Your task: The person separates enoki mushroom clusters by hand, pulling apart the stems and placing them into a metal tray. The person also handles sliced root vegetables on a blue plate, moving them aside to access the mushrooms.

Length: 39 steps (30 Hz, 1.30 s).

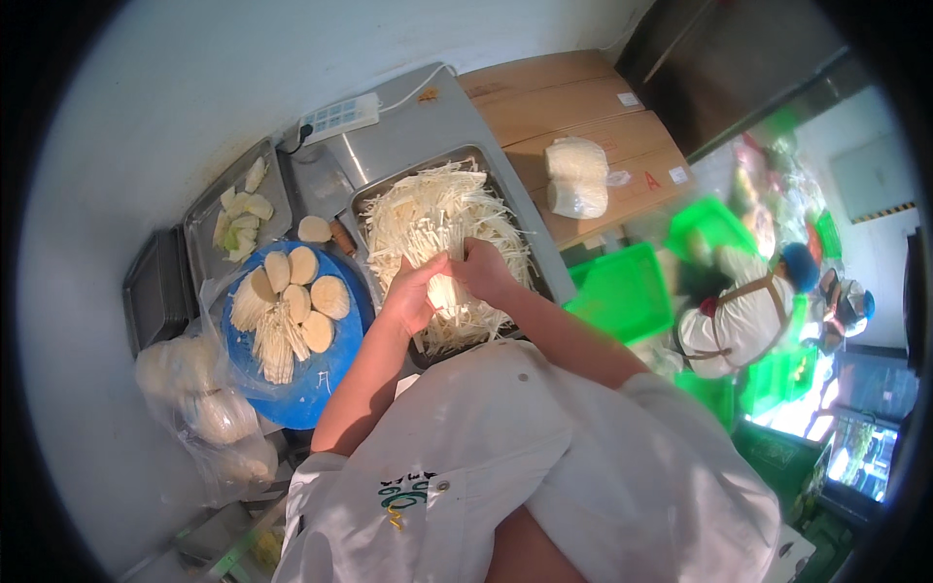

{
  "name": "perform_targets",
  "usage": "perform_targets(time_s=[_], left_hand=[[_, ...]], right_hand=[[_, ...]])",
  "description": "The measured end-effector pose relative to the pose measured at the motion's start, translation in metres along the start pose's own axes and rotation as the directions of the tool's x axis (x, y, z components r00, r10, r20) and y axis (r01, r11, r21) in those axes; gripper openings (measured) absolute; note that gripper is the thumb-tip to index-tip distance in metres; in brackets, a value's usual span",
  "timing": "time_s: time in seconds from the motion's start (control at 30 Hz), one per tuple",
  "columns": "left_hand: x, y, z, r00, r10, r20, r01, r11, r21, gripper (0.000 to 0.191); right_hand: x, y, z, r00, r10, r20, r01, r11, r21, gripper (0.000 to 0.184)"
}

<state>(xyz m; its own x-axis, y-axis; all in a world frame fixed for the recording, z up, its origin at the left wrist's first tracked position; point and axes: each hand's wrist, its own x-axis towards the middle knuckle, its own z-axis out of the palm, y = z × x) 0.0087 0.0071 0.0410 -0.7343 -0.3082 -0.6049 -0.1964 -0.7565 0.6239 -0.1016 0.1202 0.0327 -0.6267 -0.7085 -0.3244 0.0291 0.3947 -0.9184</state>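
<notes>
Both my hands grip one bundle of enoki mushrooms (437, 251) above a metal tray (477, 154) heaped with loose enoki strands (408, 195). My left hand (415, 295) closes on the bundle's near left side, thumb across it. On the right side, my right hand (481, 271) holds the same bundle, its fingers curled. To the left, a round blue cutting board (302, 404) bears several cut enoki root ends (329, 297) and a sliced enoki clump (278, 348). A knife's wooden handle (342, 237) shows between board and tray; its blade is hidden.
Packed enoki (577, 177) lies on cardboard boxes (525, 95) at the right. A power strip (340, 116) sits behind the tray. Vegetable trimmings fill part of a second tray (280, 189). Bagged enoki (219, 415) stands at left. Green crates (619, 291) and a co-worker (736, 313) are at right.
</notes>
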Motion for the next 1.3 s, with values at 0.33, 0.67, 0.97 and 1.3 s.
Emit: perform_targets(time_s=[0.33, 0.67, 0.97, 1.3], left_hand=[[0.001, 0.010, 0.002, 0.959, 0.196, -0.205, -0.191, 0.981, 0.046, 0.038], [0.009, 0.005, -0.006, 0.933, 0.280, -0.225, -0.274, 0.960, 0.056, 0.033], [0.005, 0.001, 0.000, 0.978, 0.208, -0.004, -0.208, 0.978, 0.019, 0.034], [0.014, -0.006, -0.022, 0.981, 0.179, -0.078, -0.161, 0.967, 0.198, 0.037]], right_hand=[[0.014, 0.040, -0.005, 0.989, 0.107, -0.106, -0.054, 0.910, 0.411, 0.025], [0.011, -0.001, -0.015, 0.973, -0.069, 0.222, -0.074, 0.814, 0.576, 0.028], [0.029, 0.012, 0.014, 0.999, -0.037, -0.002, 0.035, 0.948, 0.317, 0.034], [0.016, -0.002, -0.005, 0.990, 0.063, 0.126, -0.083, 0.984, 0.160, 0.032]])
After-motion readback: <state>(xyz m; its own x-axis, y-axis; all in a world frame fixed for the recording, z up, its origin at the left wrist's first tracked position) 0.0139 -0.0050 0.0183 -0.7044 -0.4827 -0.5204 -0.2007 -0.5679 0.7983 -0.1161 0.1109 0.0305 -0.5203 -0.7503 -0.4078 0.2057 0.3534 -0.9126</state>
